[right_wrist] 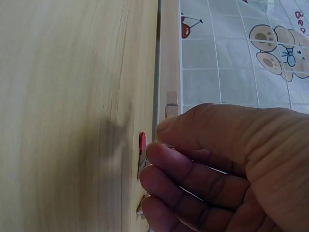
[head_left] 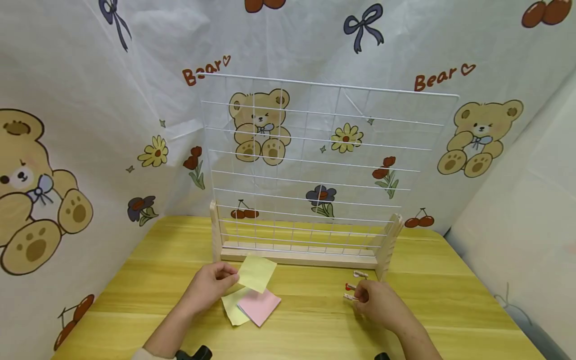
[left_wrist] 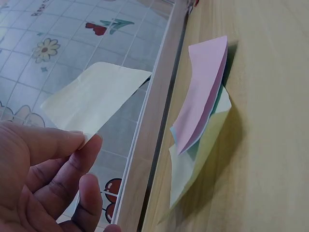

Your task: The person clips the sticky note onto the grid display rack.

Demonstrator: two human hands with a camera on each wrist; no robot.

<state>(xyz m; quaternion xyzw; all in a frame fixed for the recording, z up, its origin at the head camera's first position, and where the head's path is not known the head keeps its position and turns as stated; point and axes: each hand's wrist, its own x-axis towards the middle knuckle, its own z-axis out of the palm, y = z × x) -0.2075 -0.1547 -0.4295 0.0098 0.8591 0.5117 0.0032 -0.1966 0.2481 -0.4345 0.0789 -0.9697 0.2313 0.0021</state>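
My left hand point(head_left: 211, 287) pinches a pale yellow paper note point(head_left: 257, 272) by one corner between thumb and forefinger. Under it on the table lie a pink note point(head_left: 260, 307) and another yellow note point(head_left: 234, 304), overlapping, with a blue-green edge showing between them in the left wrist view. Over at the right, my right hand point(head_left: 380, 305) pinches a small wooden clothespin point(right_wrist: 171, 101), its end poking out past the thumb. Two more small clothespins lie close by, one with a red decoration point(right_wrist: 142, 144), the other pale point(head_left: 360, 274). The curled fingers partly hide them in the right wrist view.
A white wire grid point(head_left: 310, 150) stands upright in a wooden base point(head_left: 297, 256) behind both hands. Its wooden side posts point(head_left: 389, 245) rise at either end. A printed bear cloth point(head_left: 148, 75) hangs behind and at the left of the yellow wood-grain table point(head_left: 315, 335).
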